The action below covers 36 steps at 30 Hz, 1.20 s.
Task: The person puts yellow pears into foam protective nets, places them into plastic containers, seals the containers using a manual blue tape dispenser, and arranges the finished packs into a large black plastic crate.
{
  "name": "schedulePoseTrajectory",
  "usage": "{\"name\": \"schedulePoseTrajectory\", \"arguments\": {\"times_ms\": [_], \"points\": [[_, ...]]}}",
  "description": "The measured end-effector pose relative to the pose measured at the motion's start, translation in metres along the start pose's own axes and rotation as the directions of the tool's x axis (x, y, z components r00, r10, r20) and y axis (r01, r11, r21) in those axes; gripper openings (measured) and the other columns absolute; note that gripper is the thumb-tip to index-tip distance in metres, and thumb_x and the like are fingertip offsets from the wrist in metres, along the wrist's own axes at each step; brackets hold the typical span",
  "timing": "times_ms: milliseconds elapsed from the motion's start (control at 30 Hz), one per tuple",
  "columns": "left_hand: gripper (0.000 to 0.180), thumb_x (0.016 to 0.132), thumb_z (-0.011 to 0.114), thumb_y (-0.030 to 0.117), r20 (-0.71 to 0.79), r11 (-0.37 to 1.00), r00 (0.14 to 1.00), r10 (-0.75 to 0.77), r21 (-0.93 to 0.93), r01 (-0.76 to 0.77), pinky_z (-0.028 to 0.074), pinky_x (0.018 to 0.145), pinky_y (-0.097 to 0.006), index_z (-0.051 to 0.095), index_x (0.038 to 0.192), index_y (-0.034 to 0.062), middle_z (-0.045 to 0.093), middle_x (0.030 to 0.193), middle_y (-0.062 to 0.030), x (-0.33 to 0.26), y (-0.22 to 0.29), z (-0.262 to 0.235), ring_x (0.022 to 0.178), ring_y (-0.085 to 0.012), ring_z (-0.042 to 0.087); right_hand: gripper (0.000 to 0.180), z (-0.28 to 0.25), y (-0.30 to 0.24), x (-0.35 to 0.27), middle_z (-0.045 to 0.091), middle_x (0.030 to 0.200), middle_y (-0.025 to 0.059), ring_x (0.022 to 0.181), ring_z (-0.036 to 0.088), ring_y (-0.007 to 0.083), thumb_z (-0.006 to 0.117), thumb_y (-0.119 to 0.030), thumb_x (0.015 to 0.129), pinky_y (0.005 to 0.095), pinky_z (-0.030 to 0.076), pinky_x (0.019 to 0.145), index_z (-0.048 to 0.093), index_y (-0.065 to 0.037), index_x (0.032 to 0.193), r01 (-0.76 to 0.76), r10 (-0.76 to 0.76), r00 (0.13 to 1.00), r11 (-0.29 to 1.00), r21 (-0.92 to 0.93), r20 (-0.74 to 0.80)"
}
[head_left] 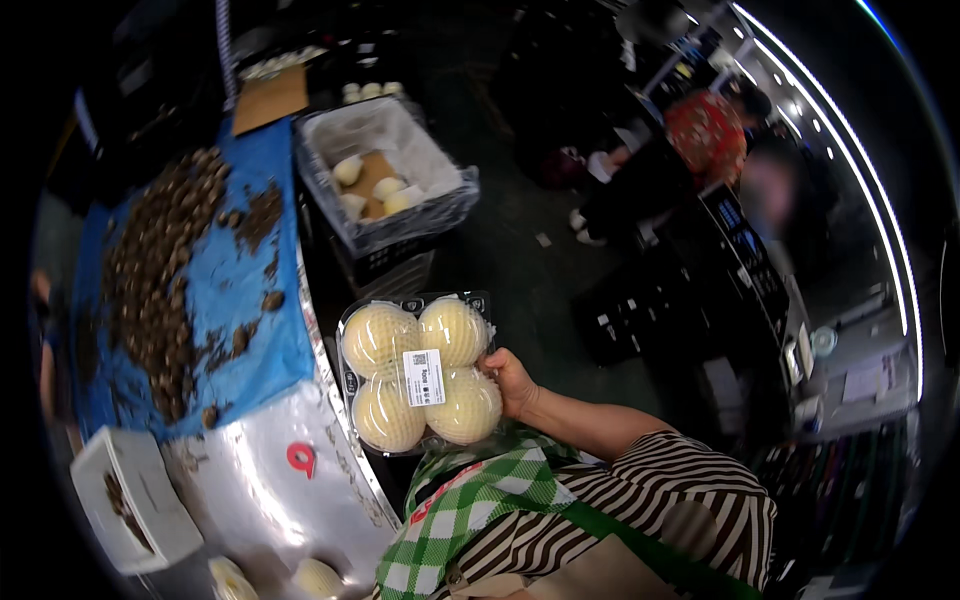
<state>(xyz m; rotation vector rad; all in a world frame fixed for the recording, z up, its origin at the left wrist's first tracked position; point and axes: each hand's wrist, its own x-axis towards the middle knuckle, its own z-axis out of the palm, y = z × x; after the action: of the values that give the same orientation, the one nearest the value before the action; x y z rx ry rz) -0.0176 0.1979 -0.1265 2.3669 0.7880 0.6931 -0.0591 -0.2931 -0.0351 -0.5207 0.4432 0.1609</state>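
Observation:
My right hand [515,385] grips the right edge of a clear plastic pack [420,370] and holds it up in front of me. Inside the pack are several round pale yellow fruits in foam netting, with a white label at the centre. My striped sleeve [690,490] comes in from the lower right, above a green checked apron [470,510]. My left hand is out of view.
To the left is a shiny metal counter [270,500] with a blue cloth [240,300] covered in small brown pieces. A white tray [130,500] sits at its near corner. Beyond it stands a plastic-lined crate [385,180] of pale fruits. A person in a red top [705,135] is at the far right.

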Motion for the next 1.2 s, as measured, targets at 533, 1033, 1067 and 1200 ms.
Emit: {"name": "schedulePoseTrajectory", "arguments": {"times_ms": [533,1033,1067,1200], "points": [[0.018,0.081,0.054,0.019,0.508,0.784,0.605,0.613,-0.481,-0.392,0.037,0.057,-0.027,0.049,0.075,0.0029,0.048,0.071,-0.0023,-0.168,0.378,0.065,0.065,-0.0135,0.045,0.070,-0.192,-0.208,-0.193,0.053,0.119,0.0184,0.107,0.054,0.0316,0.046,-0.030,0.064,0.0421,0.041,0.097,0.042,0.001,0.126,0.531,-0.490,0.845,0.814,0.234,-0.212],[0.033,0.078,0.056,0.035,0.086,-0.066,-0.386,0.919,-0.929,-0.363,0.016,0.052,-0.021,0.036,0.071,0.0108,0.028,0.065,0.0059,-0.315,0.858,0.068,0.059,-0.0033,0.024,0.052,-0.284,-0.446,-0.426,0.056,0.114,0.0175,0.099,0.058,0.0304,0.043,-0.030,0.076,0.0397,0.046,0.089,0.048,0.003,0.117,0.816,-0.788,-0.302,0.078,-0.573,-0.537],[0.032,0.077,0.056,0.035,-0.016,-0.169,-0.447,0.894,-0.937,-0.305,0.017,0.052,-0.022,0.037,0.071,0.0107,0.028,0.066,0.0054,-0.354,0.886,0.071,0.059,-0.0043,0.025,0.052,-0.301,-0.453,-0.441,0.057,0.113,0.0170,0.100,0.058,0.0301,0.046,-0.030,0.075,0.0394,0.046,0.090,0.049,0.003,0.116,0.817,-0.797,-0.317,0.045,-0.575,-0.513],[0.039,0.071,0.058,0.044,-0.249,-0.415,-0.734,0.631,-0.909,-0.049,0.022,0.050,-0.022,0.039,0.067,0.0099,0.031,0.064,0.0050,-0.515,1.001,0.071,0.056,-0.0042,0.030,0.049,-0.310,-0.462,-0.500,0.058,0.109,0.0162,0.099,0.058,0.0284,0.050,-0.027,0.075,0.0392,0.046,0.089,0.049,0.003,0.114,0.757,-0.800,-0.306,0.124,-0.641,-0.516]]}}
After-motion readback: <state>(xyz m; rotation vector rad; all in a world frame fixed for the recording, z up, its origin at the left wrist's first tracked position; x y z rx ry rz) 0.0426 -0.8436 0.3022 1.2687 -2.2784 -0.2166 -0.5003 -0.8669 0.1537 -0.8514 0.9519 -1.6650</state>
